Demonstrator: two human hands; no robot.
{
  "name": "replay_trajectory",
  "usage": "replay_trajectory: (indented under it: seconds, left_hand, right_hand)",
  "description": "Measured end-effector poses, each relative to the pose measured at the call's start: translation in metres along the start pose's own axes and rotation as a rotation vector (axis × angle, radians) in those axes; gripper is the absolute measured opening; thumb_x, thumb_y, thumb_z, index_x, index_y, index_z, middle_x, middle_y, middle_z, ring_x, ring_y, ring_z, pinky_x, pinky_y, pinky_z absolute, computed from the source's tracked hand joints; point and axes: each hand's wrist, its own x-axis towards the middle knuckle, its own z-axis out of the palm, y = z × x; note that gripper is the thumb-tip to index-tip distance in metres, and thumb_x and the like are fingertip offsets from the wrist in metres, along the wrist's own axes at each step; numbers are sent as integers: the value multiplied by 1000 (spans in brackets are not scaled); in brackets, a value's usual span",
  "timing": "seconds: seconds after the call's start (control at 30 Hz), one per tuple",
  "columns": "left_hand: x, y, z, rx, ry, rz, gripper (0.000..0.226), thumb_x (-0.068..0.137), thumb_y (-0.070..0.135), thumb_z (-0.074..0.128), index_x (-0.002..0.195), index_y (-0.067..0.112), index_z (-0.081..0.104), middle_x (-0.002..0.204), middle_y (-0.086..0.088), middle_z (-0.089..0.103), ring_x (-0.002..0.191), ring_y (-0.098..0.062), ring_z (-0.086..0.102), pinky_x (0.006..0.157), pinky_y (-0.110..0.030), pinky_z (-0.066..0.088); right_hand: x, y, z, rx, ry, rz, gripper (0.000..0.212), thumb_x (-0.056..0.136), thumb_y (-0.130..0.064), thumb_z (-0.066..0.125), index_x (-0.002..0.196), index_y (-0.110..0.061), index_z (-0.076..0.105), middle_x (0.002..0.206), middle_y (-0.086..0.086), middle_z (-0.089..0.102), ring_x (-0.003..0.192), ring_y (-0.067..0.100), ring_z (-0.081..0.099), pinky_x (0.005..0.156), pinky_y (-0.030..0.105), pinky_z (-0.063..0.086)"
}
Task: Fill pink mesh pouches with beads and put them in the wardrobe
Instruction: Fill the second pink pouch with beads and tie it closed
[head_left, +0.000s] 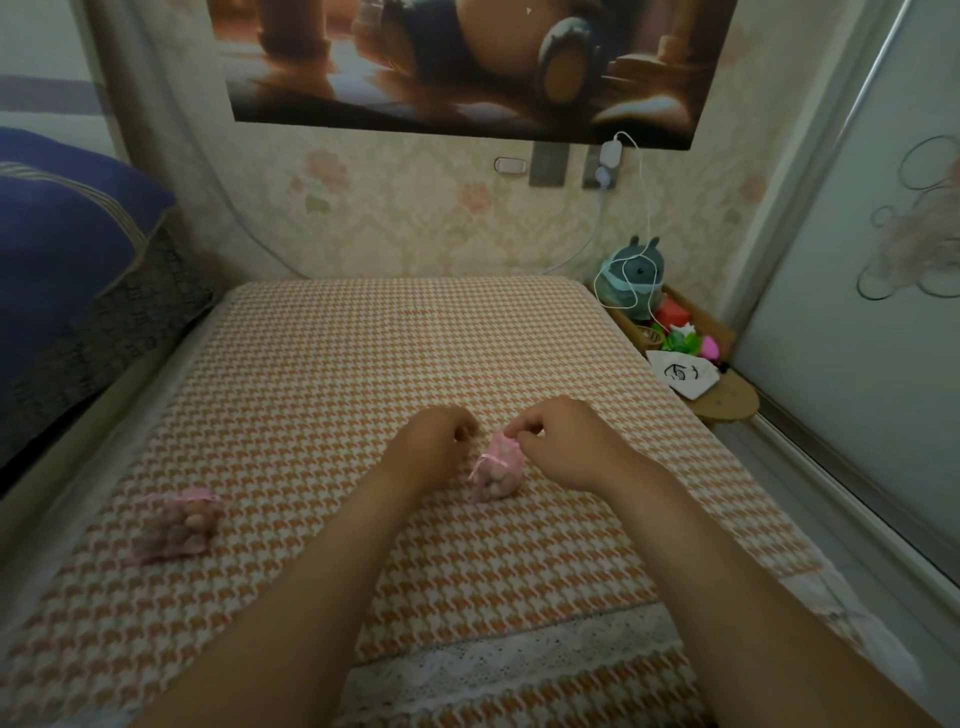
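Both forearms bare, reaching forward over the bed (322, 364) with its orange houndstooth cover. Left hand (431, 447) knuckles up, fingers curled loosely inward, tips just beside the pouch top; cannot tell if it pinches the drawstring. Right hand (558, 441) palm down, thumb and forefinger pinching the gathered top of the bead-filled pink mesh pouch (496, 470), which sits upright on the bed between the two hands, pink ribbon around its neck. Second filled pink pouch (176, 527) lies at 8 o'clock from the hands, well apart, blurred. Sliding wardrobe door (857, 260) at 2 o'clock, past the bed's edge.
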Motion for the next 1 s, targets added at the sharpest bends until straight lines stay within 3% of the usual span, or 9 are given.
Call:
replay_trajectory:
  seconds: [0.13,0.3,0.4,0.47,0.57,0.67,0.77,0.9,1.0]
  left_hand:
    - [0,17,-19,-157,122,-1,14,85,27,72,99,22,70,91,11,69,81,-5,63,74,-21,50]
    - [-12,49,-37,-334,100,92,6,84,25,74,87,26,70,84,14,69,77,1,62,67,-11,47]
    - [-18,56,-33,-277,63,123,4,84,30,72,87,31,70,93,16,67,83,0,62,71,-16,47]
    - [-22,56,-28,-242,28,124,5,85,30,72,88,31,69,95,16,64,85,0,62,72,-18,48]
    - [-23,53,-22,-232,1,105,7,84,28,72,88,31,67,94,17,63,85,-5,64,75,-25,52]
    - [-23,52,-22,-240,-16,91,10,84,29,72,89,33,65,95,16,65,81,-3,64,71,-23,52]
    - [-24,54,-24,-264,-34,87,9,85,25,70,86,31,63,93,13,67,71,-2,61,62,-18,45]
    - [-25,54,-31,-87,-54,25,8,85,34,67,84,29,74,81,10,69,74,-4,63,63,-23,49]
    - [-26,52,-37,-19,-78,2,14,84,35,67,88,27,78,79,6,73,73,-6,64,68,-28,53]
  right_hand:
    - [-1,-2,-1,5,-7,-17,26,96,-22,54,112,-25,75,114,-5,73,105,15,67,94,37,54]
    - [-3,-2,-2,-20,-20,-33,29,97,-20,52,117,-22,73,120,-4,71,109,11,64,93,29,51]
    - [-4,0,-2,-7,-8,-22,26,95,-20,51,102,-23,76,96,-2,74,85,13,67,74,30,54]
    - [-4,1,-3,-9,-2,-23,24,94,-18,52,87,-21,75,75,-1,69,67,16,62,59,32,48]
    - [-5,3,-3,-8,8,-35,27,94,-17,52,81,-25,75,67,-2,66,59,16,57,53,30,43]
    - [-5,4,-2,-1,7,-34,27,94,-18,53,94,-26,78,76,-4,71,63,12,61,58,32,50]
    - [-4,5,-2,5,10,-31,27,95,-21,53,107,-28,77,92,-6,75,77,11,67,74,38,59]
    - [-2,4,-1,30,5,-36,28,96,-19,53,115,-22,75,116,-3,73,103,11,66,89,28,53]
    - [1,2,3,76,1,-59,27,96,-19,54,112,-25,75,115,-7,72,105,7,63,90,26,51]
